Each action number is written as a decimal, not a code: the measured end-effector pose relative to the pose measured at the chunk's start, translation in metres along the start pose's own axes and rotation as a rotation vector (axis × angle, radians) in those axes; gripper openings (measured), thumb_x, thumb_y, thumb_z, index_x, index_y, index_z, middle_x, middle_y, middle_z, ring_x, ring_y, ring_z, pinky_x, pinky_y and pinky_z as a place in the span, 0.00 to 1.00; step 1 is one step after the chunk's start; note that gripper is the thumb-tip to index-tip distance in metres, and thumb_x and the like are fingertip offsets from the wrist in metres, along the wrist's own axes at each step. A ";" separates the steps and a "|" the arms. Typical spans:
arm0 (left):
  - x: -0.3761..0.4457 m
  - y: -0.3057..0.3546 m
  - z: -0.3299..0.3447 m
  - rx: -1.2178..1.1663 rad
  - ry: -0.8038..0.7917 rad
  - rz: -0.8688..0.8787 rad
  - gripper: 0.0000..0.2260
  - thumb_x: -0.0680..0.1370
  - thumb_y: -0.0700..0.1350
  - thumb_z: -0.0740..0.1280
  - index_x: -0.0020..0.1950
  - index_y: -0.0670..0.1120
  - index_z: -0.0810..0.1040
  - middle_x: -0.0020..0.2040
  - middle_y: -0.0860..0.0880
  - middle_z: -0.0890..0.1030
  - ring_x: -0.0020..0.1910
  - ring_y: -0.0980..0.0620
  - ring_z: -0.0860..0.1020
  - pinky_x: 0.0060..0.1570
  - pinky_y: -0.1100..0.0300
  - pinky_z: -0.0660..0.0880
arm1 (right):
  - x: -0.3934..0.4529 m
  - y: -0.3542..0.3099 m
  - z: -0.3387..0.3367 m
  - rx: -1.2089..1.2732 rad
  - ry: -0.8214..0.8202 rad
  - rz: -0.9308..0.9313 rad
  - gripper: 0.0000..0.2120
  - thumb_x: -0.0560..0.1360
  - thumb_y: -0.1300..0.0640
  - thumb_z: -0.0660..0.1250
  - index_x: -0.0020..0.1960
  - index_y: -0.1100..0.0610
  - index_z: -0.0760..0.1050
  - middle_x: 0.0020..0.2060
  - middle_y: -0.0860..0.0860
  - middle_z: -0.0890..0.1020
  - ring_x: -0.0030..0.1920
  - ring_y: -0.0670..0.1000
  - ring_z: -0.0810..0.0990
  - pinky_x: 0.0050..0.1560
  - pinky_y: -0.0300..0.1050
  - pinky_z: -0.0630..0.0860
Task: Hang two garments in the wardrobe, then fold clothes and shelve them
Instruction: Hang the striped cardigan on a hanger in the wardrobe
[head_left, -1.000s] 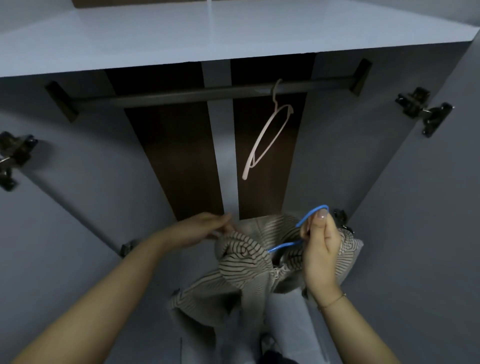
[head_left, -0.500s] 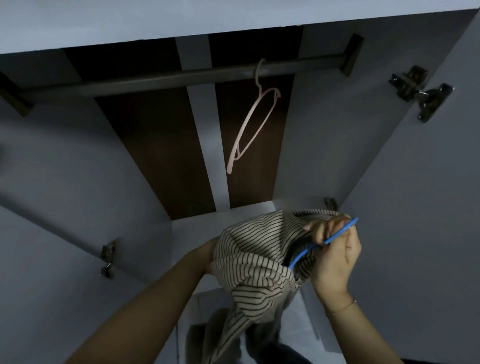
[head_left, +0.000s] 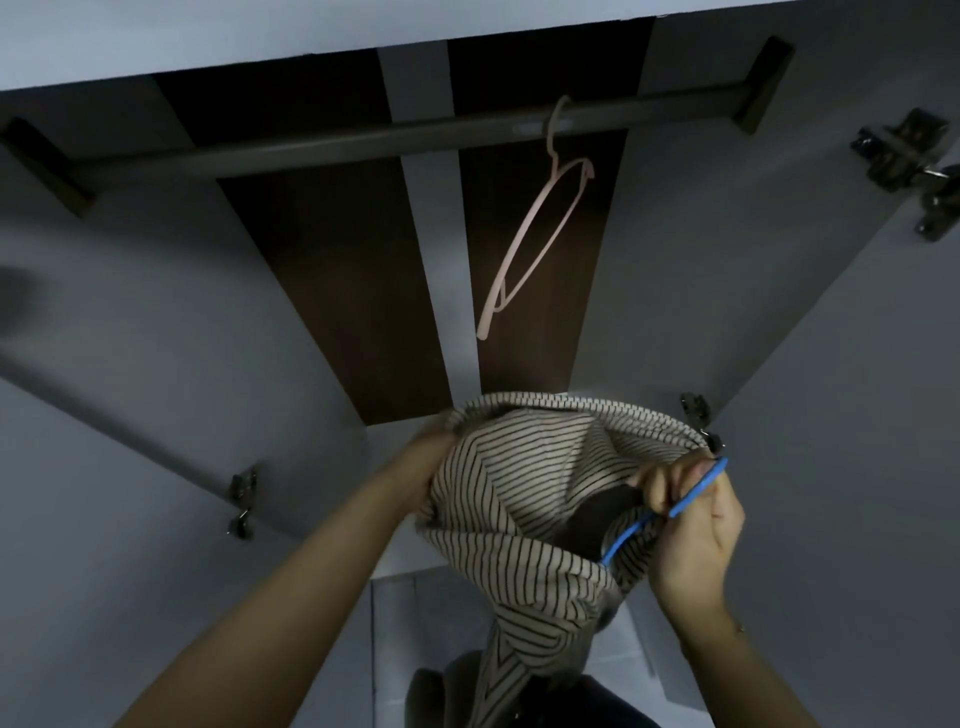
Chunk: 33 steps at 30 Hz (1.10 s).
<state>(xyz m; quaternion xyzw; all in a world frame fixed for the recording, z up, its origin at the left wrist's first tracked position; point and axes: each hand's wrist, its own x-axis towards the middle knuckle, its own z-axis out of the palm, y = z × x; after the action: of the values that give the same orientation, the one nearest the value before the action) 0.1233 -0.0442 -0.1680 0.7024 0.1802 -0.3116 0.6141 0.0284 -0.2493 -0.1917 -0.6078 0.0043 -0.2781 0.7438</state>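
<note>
A beige garment with thin dark stripes (head_left: 519, 519) hangs bunched between my hands, low in front of the open wardrobe. My right hand (head_left: 696, 530) grips the hook end of a blue hanger (head_left: 670, 514) together with the garment's edge; most of the hanger is hidden inside the fabric. My left hand (head_left: 421, 467) holds the garment's left edge, its fingers covered by cloth. Above, a pale pink hanger (head_left: 530, 244) hangs bare on the dark rail (head_left: 363, 145).
The wardrobe's grey side walls and open doors flank the space, with metal hinges (head_left: 914, 171) at the upper right and a hinge (head_left: 241, 499) at the lower left. A grey shelf (head_left: 208, 36) runs above the rail. Pale floor tiles (head_left: 431, 623) lie below.
The garment rose and its opening spread wider between my hands. My left hand slid under the fabric's left edge. The view tilted slightly upward, showing the rail lower in frame.
</note>
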 end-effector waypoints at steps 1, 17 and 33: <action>-0.005 0.010 -0.010 0.057 0.028 0.171 0.08 0.79 0.45 0.65 0.57 0.51 0.78 0.54 0.52 0.80 0.49 0.55 0.77 0.51 0.60 0.74 | -0.003 0.002 0.000 -0.021 -0.013 0.019 0.25 0.82 0.64 0.48 0.34 0.43 0.70 0.28 0.40 0.69 0.30 0.44 0.68 0.37 0.42 0.73; -0.005 0.057 -0.054 0.369 0.449 0.784 0.10 0.82 0.47 0.62 0.44 0.47 0.78 0.48 0.46 0.76 0.44 0.59 0.75 0.46 0.76 0.69 | -0.025 0.033 0.015 -0.573 -0.264 -0.152 0.22 0.83 0.42 0.49 0.37 0.51 0.69 0.31 0.42 0.69 0.31 0.47 0.71 0.30 0.50 0.72; -0.045 -0.080 0.048 1.002 0.170 0.721 0.11 0.82 0.55 0.56 0.57 0.52 0.73 0.53 0.50 0.79 0.51 0.49 0.77 0.46 0.58 0.69 | 0.003 0.005 0.032 -0.729 -0.199 -0.009 0.17 0.80 0.40 0.48 0.35 0.41 0.65 0.27 0.47 0.73 0.30 0.50 0.74 0.34 0.54 0.74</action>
<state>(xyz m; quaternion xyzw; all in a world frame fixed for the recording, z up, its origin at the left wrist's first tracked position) 0.0286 -0.0702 -0.2010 0.9442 -0.1881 -0.0744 0.2601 0.0439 -0.2212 -0.1865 -0.8566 0.0281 -0.2014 0.4742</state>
